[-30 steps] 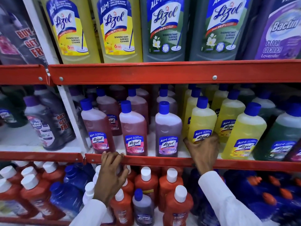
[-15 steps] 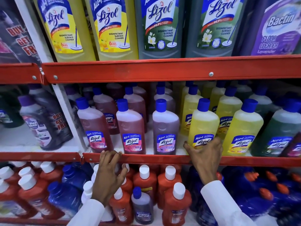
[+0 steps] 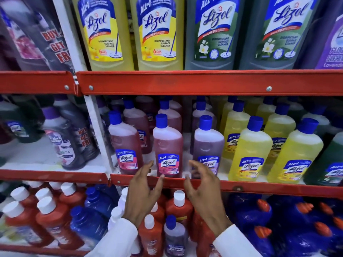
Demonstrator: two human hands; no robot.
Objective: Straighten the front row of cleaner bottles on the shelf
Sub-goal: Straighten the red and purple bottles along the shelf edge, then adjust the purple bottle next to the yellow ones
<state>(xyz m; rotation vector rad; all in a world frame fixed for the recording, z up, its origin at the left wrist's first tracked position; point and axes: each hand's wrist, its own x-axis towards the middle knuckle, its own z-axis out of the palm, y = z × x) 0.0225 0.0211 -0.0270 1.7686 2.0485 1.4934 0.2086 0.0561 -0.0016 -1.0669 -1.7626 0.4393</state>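
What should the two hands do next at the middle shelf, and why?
Probably close both hands on the middle pink bottle and square it to the red shelf edge. The left hand and right hand are open on either side of its base, not yet gripping it.

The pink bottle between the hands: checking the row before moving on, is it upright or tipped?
Upright. The pink bottle stands on its base at the shelf edge, blue cap on top, label facing out.
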